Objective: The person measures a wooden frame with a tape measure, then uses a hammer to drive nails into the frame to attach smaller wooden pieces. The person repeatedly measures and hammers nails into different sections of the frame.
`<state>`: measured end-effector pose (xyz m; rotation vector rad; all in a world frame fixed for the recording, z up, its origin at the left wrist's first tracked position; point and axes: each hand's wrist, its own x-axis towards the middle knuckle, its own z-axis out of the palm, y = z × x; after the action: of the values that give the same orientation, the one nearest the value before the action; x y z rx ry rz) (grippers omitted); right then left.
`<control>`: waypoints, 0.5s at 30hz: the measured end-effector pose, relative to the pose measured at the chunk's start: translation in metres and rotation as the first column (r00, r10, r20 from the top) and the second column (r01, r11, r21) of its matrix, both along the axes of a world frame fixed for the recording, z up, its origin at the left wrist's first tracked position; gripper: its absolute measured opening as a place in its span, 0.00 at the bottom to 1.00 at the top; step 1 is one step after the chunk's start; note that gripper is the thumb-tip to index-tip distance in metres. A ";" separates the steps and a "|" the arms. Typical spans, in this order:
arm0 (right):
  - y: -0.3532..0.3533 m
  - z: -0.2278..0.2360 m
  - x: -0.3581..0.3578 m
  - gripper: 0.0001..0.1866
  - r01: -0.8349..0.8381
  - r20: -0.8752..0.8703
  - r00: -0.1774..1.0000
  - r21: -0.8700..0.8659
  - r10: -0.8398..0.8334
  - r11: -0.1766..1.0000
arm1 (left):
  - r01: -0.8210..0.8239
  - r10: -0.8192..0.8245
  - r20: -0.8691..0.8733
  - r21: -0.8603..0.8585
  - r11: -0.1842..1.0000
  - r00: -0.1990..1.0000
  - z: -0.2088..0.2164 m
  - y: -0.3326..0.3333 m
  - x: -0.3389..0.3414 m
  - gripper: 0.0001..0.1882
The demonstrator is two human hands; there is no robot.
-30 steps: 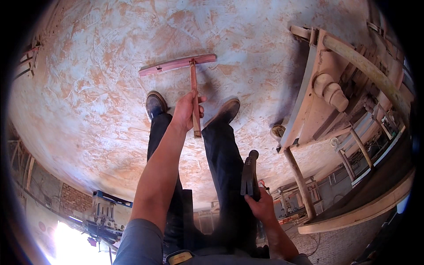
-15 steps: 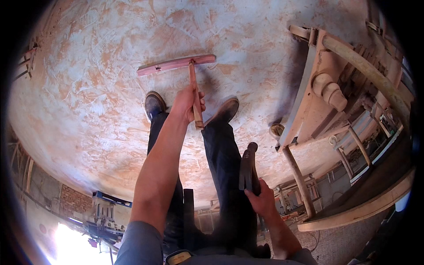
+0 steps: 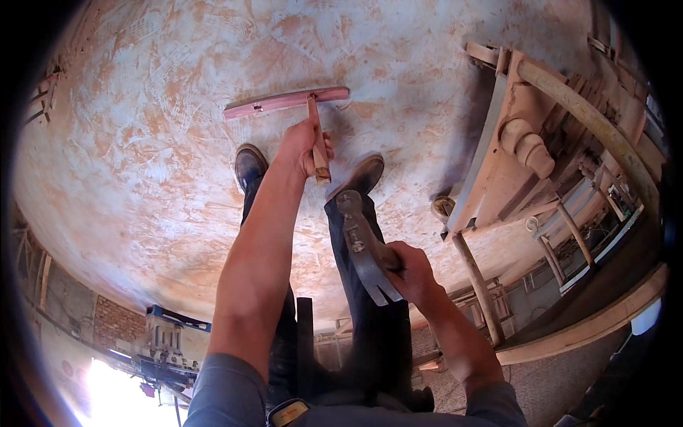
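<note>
A slim wooden stick point(image 3: 313, 112) is gripped in my left hand point(image 3: 296, 146), its near end sticking out past my fingers. The stick's far end meets a reddish, slightly curved wooden bar point(image 3: 284, 102), forming a T shape off-centre toward the bar's right. A mortise slot shows in the left part of that bar. My right hand point(image 3: 415, 274) is closed round the handle of a claw hammer point(image 3: 361, 242), close below its head. The hammer's striking face points forward and its claw back toward me, over my right thigh, apart from the stick.
My two shoes point(image 3: 361, 175) stand on a pale, stained floor point(image 3: 142, 142). To the right is a wooden frame point(image 3: 491, 142) with a turned wooden piece point(image 3: 528, 147) and stacked boards. A blue-topped machine point(image 3: 171, 341) stands at lower left beside bright light.
My right hand has lifted the hammer and brought it leftward, with its head turned into view. My left hand has stayed nearly in place, while the stick's near end has tilted up a little.
</note>
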<state>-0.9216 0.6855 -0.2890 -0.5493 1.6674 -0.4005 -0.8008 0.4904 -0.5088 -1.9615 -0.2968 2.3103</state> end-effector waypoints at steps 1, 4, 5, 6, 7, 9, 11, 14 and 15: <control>-0.002 -0.003 0.002 0.19 -0.027 -0.004 1.000 0.008 0.028 1.000 | 0.004 -0.004 0.010 -0.006 1.000 1.000 0.001 0.000 -0.001 0.15; -0.009 -0.012 0.006 0.19 -0.091 -0.003 0.996 0.021 0.091 0.996 | -0.007 0.006 -0.012 -0.011 1.000 1.000 0.005 -0.003 -0.002 0.15; -0.012 -0.014 0.006 0.19 -0.103 0.000 0.995 0.021 0.103 0.995 | -0.010 0.010 -0.014 -0.005 1.000 1.000 0.004 -0.003 -0.002 0.15; -0.014 -0.016 0.007 0.19 -0.113 0.003 0.994 0.022 0.113 0.993 | -0.013 0.013 -0.017 0.000 1.000 1.000 0.003 -0.003 -0.002 0.15; -0.015 -0.018 0.011 0.19 -0.102 -0.021 0.995 0.028 0.102 0.994 | -0.015 0.015 -0.020 0.006 1.000 1.000 0.003 -0.003 -0.001 0.15; -0.016 -0.022 0.016 0.18 -0.079 -0.067 0.994 0.040 0.081 0.996 | -0.027 0.028 -0.027 0.028 0.999 0.999 0.001 -0.004 0.000 0.15; -0.019 -0.016 0.017 0.18 -0.106 -0.074 0.991 0.032 0.108 0.994 | -0.041 0.042 -0.023 0.039 0.998 0.999 0.000 -0.004 0.001 0.15; -0.020 -0.014 0.013 0.18 -0.137 -0.030 0.990 -0.051 0.136 0.989 | -0.054 0.055 -0.009 0.038 0.998 0.998 0.002 -0.004 0.000 0.16; -0.020 -0.014 0.011 0.18 -0.144 -0.007 0.990 -0.089 0.144 0.986 | -0.050 0.050 -0.010 0.038 0.998 0.999 0.003 -0.005 -0.001 0.15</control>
<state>-0.9105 0.6656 -0.3025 -0.7320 1.6047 -0.3701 -0.8016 0.4856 -0.5059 -1.9446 -0.3906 2.3271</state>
